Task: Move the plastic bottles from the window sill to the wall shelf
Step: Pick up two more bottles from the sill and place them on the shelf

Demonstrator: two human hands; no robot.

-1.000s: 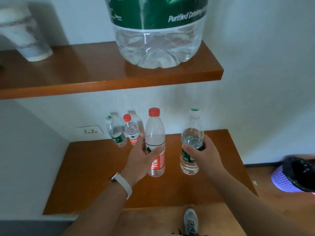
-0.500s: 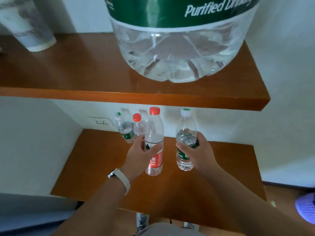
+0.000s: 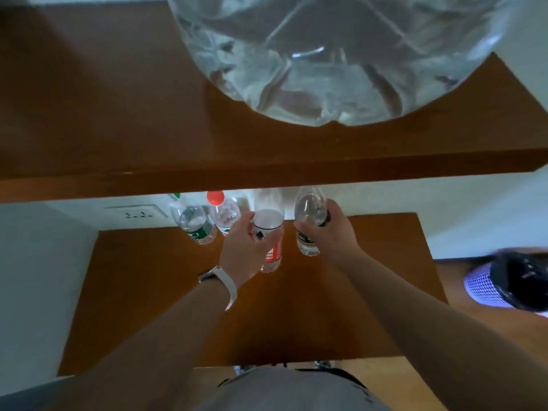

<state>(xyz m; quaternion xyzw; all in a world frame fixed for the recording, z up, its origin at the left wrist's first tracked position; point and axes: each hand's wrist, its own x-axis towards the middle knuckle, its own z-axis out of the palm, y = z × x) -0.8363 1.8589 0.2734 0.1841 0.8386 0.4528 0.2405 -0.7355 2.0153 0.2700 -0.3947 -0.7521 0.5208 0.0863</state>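
Observation:
My left hand (image 3: 246,247) grips a clear bottle with a red label (image 3: 270,232), and my right hand (image 3: 329,229) grips a clear bottle with a green label (image 3: 308,215). Both bottles hang above the lower wooden shelf (image 3: 148,292), and their caps are hidden behind the upper shelf's front edge. Two small bottles stand at the back wall: one with a green label (image 3: 192,222) and one with a red cap (image 3: 224,210). They are just left of my left hand.
The upper wooden shelf (image 3: 103,114) fills the top of the view and carries a very large clear water jug (image 3: 341,60). A wall socket (image 3: 136,213) sits at the back left. A purple mesh bin with a black liner (image 3: 510,280) stands on the floor at right.
The view has moved closer under the upper shelf. Both hands have carried their bottles farther back toward the wall, and the caps are now hidden behind the upper shelf's edge.

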